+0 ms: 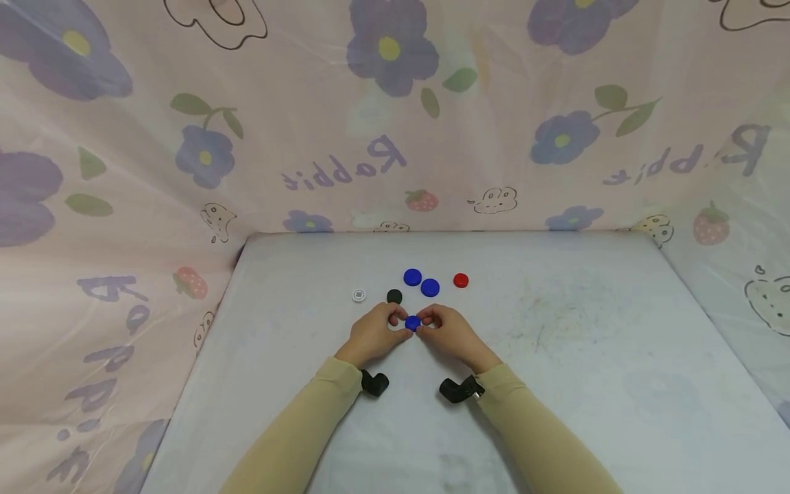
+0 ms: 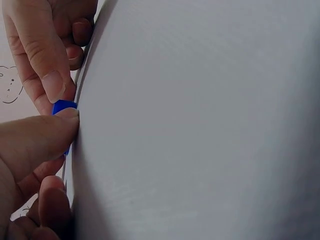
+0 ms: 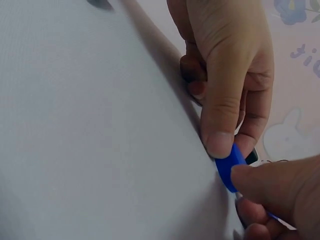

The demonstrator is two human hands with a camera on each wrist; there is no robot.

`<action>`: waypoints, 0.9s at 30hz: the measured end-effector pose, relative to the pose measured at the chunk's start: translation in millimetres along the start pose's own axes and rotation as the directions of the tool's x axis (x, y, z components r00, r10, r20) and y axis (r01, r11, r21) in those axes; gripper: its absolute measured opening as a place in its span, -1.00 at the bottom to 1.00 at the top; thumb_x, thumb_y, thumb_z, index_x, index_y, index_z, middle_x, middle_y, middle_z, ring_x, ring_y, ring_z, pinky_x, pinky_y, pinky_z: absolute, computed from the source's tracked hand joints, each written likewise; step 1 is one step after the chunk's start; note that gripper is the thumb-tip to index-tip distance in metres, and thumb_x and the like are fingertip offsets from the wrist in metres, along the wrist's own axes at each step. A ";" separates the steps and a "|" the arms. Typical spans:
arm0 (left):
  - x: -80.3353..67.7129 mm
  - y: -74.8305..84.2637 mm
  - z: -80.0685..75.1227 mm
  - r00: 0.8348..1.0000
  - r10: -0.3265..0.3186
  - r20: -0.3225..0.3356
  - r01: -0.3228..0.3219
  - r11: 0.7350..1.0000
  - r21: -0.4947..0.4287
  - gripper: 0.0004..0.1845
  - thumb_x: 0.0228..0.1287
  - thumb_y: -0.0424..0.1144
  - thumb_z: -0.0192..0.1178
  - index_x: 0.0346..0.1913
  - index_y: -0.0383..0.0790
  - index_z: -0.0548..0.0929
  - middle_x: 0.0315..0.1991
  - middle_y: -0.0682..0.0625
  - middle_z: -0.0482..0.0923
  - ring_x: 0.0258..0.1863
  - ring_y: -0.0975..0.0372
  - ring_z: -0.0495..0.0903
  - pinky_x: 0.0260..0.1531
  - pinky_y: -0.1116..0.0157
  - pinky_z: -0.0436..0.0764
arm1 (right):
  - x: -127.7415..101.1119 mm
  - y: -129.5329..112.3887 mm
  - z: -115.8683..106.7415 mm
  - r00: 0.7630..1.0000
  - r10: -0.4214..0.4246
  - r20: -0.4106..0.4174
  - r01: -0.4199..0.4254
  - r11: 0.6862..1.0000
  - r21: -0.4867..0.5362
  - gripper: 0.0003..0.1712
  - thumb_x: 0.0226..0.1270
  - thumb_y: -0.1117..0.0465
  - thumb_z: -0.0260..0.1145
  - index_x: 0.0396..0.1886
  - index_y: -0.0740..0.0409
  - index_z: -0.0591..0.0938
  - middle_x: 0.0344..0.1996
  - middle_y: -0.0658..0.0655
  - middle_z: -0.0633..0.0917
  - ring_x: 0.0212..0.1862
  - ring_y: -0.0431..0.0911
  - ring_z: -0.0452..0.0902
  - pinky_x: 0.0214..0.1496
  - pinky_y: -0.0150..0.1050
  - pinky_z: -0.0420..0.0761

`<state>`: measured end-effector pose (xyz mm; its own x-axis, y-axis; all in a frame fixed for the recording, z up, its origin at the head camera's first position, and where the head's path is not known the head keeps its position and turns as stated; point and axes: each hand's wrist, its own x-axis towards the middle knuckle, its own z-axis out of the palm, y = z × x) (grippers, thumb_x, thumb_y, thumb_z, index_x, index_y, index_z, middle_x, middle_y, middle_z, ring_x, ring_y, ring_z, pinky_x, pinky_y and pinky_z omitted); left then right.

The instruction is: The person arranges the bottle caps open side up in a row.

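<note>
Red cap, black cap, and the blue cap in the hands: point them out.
red cap [image 1: 460, 280], head view, top face.
black cap [image 1: 394, 296], head view, top face.
blue cap [image 1: 412, 322], head view, top face between the fingertips.

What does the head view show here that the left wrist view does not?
Only the head view shows the loose caps beyond the hands: two blue caps, a red cap, a black cap and a white cap, plus the floral curtain. Only the left wrist view shows the fingertips close up. Both show the left hand and right hand pinching one blue cap on the table.
</note>
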<state>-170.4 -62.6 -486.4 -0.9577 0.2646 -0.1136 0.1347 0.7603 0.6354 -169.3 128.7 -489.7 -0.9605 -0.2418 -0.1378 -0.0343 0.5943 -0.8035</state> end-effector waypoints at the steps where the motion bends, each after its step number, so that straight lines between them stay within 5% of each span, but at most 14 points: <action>1: 0.1 -0.2 0.3 1.000 0.002 0.001 -0.002 1.000 -0.003 -0.68 0.17 0.01 0.37 -0.06 0.01 0.62 -0.25 0.08 0.49 -0.36 0.22 0.45 -0.34 0.22 0.40 | -0.4 -0.3 -0.1 1.000 0.002 -0.005 -0.002 1.000 0.002 -0.76 0.22 0.20 0.41 -0.11 0.06 0.65 -0.33 -0.02 0.60 -0.28 -0.08 0.41 -0.27 -0.20 0.41; 10: -0.4 -6.9 2.1 1.000 0.004 -0.007 -0.004 0.999 -0.041 -0.68 0.17 0.02 0.36 -0.07 0.03 0.61 -0.25 0.15 0.52 -0.37 0.27 0.47 -0.30 0.24 0.42 | -2.6 -1.4 5.3 0.999 -0.018 -0.031 0.018 1.000 0.001 -0.78 0.30 0.20 0.34 -0.06 0.06 0.66 -0.34 -0.04 0.61 -0.31 -0.11 0.43 -0.27 -0.21 0.42; 17: -4.7 -9.9 -4.3 0.999 0.038 0.020 -0.032 0.964 -0.263 -0.69 0.23 -0.09 0.35 -0.02 -0.08 0.58 -0.25 0.14 0.56 -0.32 0.29 0.53 -0.27 0.26 0.51 | -5.3 -3.7 7.2 0.998 -0.049 -0.027 0.051 0.997 0.066 -0.78 0.37 0.20 0.29 -0.01 0.03 0.64 -0.22 -0.09 0.67 -0.16 -0.17 0.55 -0.04 -0.14 0.52; 27: -18.8 -15.4 -20.7 0.998 0.056 0.014 -0.048 0.944 -0.326 -0.68 0.27 -0.05 0.31 0.04 -0.04 0.62 -0.19 0.16 0.60 -0.23 0.31 0.58 -0.15 0.23 0.54 | -11.9 -15.3 11.2 0.990 -0.139 -0.028 0.141 0.985 0.100 -0.79 0.37 0.22 0.28 -0.02 0.04 0.64 -0.29 -0.06 0.66 -0.27 -0.15 0.53 -0.25 -0.24 0.53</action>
<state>-159.7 -91.6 -478.2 -0.9448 0.3153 -0.0889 0.0905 0.5120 0.8542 -154.2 113.8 -482.3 -0.9537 -0.3006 -0.0089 -0.1416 0.4748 -0.8686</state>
